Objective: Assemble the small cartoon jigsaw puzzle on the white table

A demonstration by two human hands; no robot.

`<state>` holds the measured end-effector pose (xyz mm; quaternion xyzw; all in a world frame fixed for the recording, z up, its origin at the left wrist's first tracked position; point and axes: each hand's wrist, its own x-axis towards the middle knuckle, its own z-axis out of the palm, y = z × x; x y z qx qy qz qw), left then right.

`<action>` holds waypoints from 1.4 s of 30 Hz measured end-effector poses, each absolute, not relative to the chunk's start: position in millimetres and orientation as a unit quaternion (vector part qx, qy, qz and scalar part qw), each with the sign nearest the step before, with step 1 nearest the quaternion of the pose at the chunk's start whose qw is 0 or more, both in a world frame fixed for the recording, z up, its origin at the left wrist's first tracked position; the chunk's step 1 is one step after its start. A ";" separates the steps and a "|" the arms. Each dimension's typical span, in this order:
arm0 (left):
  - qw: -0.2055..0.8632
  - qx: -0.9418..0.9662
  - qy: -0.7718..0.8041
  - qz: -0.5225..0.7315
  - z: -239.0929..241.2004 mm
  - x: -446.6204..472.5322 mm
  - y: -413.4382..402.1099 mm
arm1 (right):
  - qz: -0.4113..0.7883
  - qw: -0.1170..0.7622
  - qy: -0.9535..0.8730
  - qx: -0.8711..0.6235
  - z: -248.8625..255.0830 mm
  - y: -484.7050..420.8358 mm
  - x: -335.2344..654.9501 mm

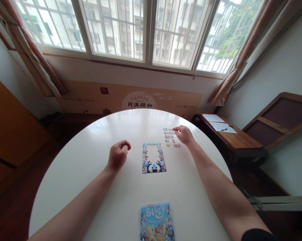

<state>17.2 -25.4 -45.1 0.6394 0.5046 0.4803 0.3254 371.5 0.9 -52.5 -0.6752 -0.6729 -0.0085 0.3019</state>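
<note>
A small rectangular jigsaw puzzle (154,158) lies in the middle of the round white table (90,174); its border and lower part are filled, its centre is bare. To its upper right lie several loose puzzle pieces (170,137). My right hand (184,134) rests among those pieces, fingers pinched together on one of them at its fingertips. My left hand (118,156) sits on the table just left of the puzzle, curled into a loose fist with nothing visible in it.
A colourful picture card (157,221) lies near the table's front edge. A wooden side table (237,140) with papers and a pen stands to the right. A folded wooden frame leans on the right wall. Windows and curtains fill the back.
</note>
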 end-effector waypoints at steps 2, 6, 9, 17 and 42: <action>0.325 0.640 0.503 0.481 -45.1 17.2 -25.5 | 0.027 0.257 -0.703 -0.663 -45.3 -2.3 363.1; 0.326 0.639 0.500 0.485 -44.6 17.4 -26.1 | 0.071 0.168 -0.722 -0.667 -35.4 -7.6 345.2; 0.325 0.640 0.494 0.490 -45.6 17.5 -25.4 | 0.072 0.126 -0.711 -0.688 -32.1 -9.8 335.4; 0.318 0.646 0.484 0.498 -53.2 20.6 -22.5 | 0.075 0.087 -0.673 -0.731 -29.7 -15.2 330.3; 0.287 0.687 0.436 0.505 -46.6 31.0 -33.1 | 0.349 0.389 -0.673 -0.523 34.3 -60.9 287.2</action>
